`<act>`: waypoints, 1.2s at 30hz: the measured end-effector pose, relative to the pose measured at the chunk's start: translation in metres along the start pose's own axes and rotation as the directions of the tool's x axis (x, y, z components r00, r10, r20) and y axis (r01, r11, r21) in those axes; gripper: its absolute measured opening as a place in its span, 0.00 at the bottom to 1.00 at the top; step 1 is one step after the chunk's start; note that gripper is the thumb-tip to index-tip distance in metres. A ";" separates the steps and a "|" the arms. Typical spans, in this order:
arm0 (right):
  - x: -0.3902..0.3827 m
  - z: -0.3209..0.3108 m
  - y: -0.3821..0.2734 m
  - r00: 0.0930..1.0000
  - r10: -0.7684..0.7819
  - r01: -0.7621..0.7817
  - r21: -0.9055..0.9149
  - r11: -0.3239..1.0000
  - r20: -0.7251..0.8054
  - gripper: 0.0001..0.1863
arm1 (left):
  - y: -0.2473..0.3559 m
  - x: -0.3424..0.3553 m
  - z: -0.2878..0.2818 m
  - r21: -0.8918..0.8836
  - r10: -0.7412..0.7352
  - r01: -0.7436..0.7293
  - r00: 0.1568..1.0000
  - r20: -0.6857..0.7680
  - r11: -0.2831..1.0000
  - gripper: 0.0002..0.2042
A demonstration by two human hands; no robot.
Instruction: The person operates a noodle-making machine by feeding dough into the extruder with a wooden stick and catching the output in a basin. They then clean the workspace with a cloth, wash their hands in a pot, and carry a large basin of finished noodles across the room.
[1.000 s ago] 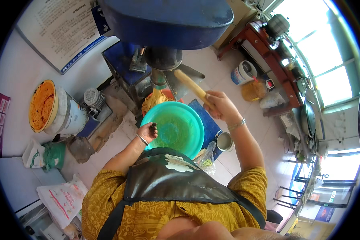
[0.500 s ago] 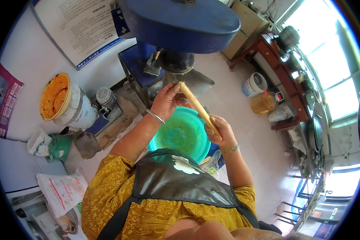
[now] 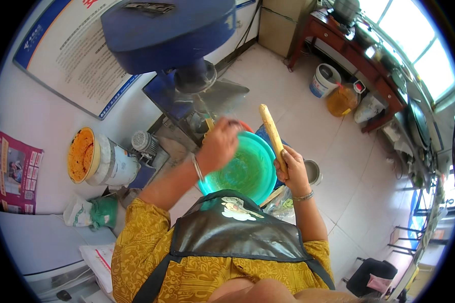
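Note:
My right hand is wrapped round the lower end of a thick, pale yellow wooden stick, which tilts up and away from me. My left hand hangs over the left rim of a green plastic basin. Its fingers are smeared by motion, and whether they hold anything is unclear. Inside the basin, the bottom looks wet and streaked. Beyond the basin stands a blue machine with a dark round outlet pointing down.
To the left, a yellow bowl with orange-red residue rests against a white bucket, beside a small grey motor. A metal pot stands right of the basin. A white bucket and an amber jug sit near a red-brown table.
My left hand has let go of the stick's far end and moved down over the basin rim. The stick, now in my right hand alone, points more upright. The view has shifted.

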State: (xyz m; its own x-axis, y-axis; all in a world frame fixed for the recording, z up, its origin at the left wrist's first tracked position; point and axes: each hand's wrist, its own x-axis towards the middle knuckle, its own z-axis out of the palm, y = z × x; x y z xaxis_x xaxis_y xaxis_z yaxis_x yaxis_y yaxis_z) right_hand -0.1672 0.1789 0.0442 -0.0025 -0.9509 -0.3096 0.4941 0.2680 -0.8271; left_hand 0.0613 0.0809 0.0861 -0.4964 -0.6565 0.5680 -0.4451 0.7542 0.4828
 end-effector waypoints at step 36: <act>0.179 0.260 0.264 0.669 -0.712 0.727 -0.012 0.686 -0.213 0.22 | -0.244 -0.398 -0.173 -0.034 -0.885 0.986 -0.134 0.447 -0.166 0.07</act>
State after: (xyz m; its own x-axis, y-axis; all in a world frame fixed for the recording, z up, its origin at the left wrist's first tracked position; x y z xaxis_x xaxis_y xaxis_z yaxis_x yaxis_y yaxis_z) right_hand 0.1886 0.0392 -0.1079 -0.5389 -0.7936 0.2823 0.3266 -0.5058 -0.7984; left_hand 0.4970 0.1602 -0.1425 0.1270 -0.5854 -0.8007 -0.3902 -0.7717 0.5023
